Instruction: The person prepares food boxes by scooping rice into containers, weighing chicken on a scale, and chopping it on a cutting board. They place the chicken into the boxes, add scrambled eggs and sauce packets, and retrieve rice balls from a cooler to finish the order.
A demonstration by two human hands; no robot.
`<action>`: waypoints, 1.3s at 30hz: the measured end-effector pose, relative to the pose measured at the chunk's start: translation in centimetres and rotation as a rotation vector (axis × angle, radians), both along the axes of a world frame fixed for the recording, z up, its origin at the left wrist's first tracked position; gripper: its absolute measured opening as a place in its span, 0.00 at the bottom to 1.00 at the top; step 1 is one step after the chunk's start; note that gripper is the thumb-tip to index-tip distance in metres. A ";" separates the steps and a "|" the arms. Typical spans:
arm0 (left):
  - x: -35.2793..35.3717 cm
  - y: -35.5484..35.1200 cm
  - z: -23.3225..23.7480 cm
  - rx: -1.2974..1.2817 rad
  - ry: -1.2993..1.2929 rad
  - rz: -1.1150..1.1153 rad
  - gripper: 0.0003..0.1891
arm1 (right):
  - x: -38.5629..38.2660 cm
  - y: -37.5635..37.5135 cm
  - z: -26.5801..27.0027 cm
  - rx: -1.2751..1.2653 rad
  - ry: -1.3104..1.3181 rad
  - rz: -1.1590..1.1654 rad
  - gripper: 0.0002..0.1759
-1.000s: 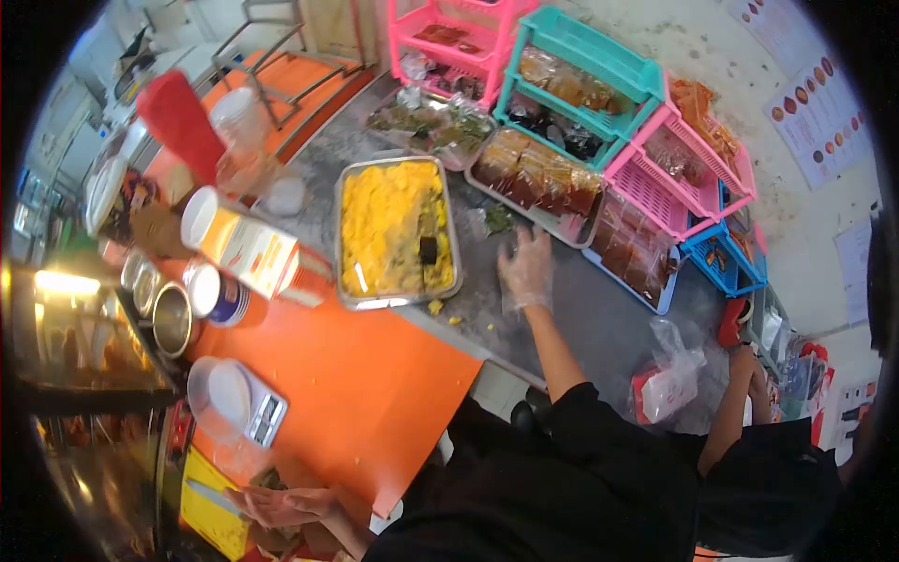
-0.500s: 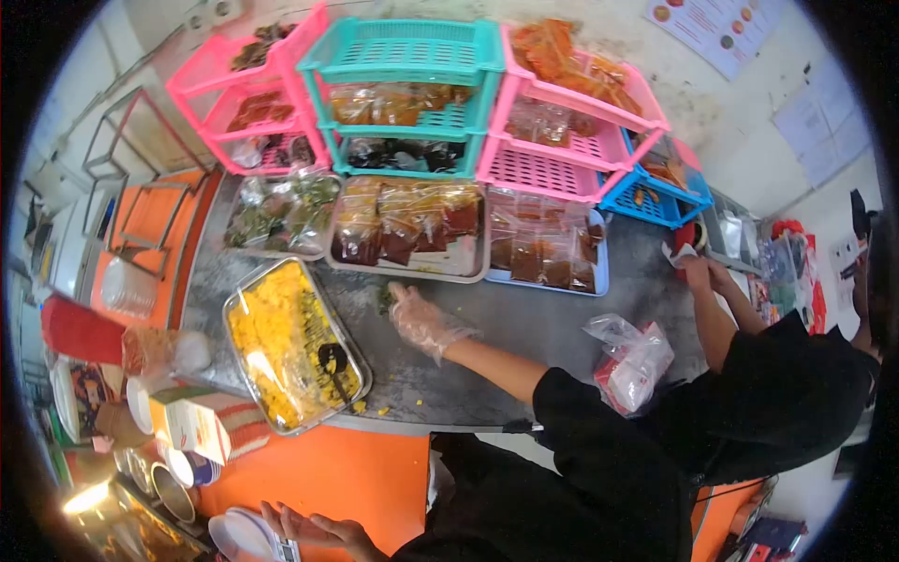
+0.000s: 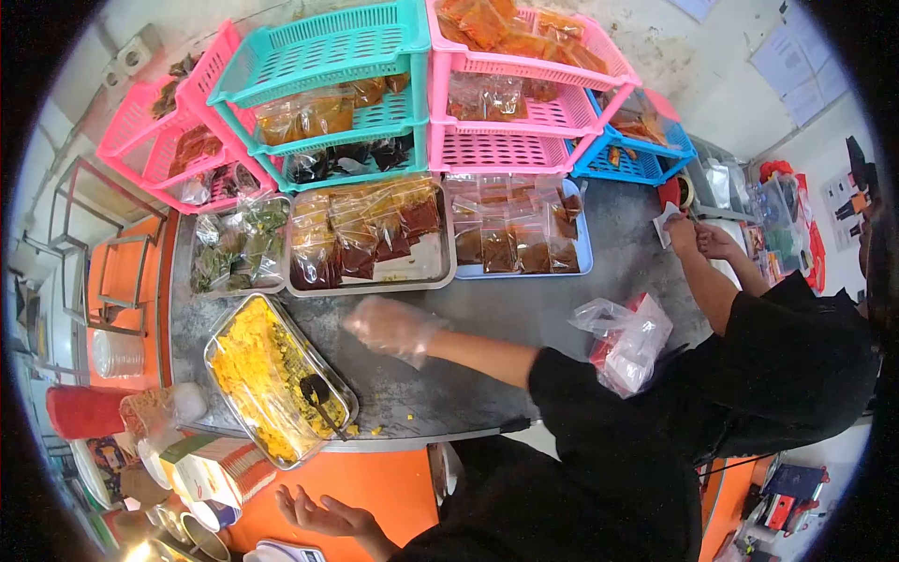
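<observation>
My right hand (image 3: 391,330) wears a clear plastic glove and is low over the dark counter (image 3: 468,375). It is blurred by motion, so its fingers and anything in them cannot be made out. Left of it lies a metal tray (image 3: 348,398) of crumbled yellow food (image 3: 257,356), partly under clear film, with a black spoon (image 3: 323,398) in it. Behind the hand is a metal tray (image 3: 440,281) of zip bags of brown sauce (image 3: 351,239). My left hand (image 3: 323,515), bare and holding nothing, is palm up with fingers apart below the counter's front edge.
Pink (image 3: 506,150) and turquoise (image 3: 318,89) racks stand along the back. A blue tray (image 3: 585,258) of bags and a bag of leaves (image 3: 239,244) sit before them. At right, a co-worker's hands (image 3: 698,236) hold something white; a plastic bag (image 3: 632,347) lies nearer.
My right hand has drawn slightly nearer and left; the dark green scrap at its fingertips no longer shows. My left hand stays open. The view has shifted.
</observation>
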State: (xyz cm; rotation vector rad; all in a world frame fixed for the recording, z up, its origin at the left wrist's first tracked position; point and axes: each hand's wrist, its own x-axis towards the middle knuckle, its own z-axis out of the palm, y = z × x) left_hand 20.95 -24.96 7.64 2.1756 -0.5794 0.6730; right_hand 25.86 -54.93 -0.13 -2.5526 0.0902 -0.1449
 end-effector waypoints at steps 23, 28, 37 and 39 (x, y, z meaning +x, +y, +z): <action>-1.6 -0.1 -2.2 0.264 0.126 -0.126 0.09 | -10.1 -41.6 9.5 -1.033 -0.254 -0.955 0.19; -1.8 -2.1 -1.4 0.162 0.150 -0.195 0.08 | -13.4 -38.0 9.8 0.037 -0.450 -0.864 0.18; -5.3 -6.6 3.1 -0.434 0.971 -0.573 0.32 | -10.2 4.2 16.6 0.696 0.217 -0.272 0.17; -8.2 -4.4 3.1 -0.557 1.053 -0.336 0.28 | -10.2 11.8 16.0 0.630 0.397 -0.009 0.18</action>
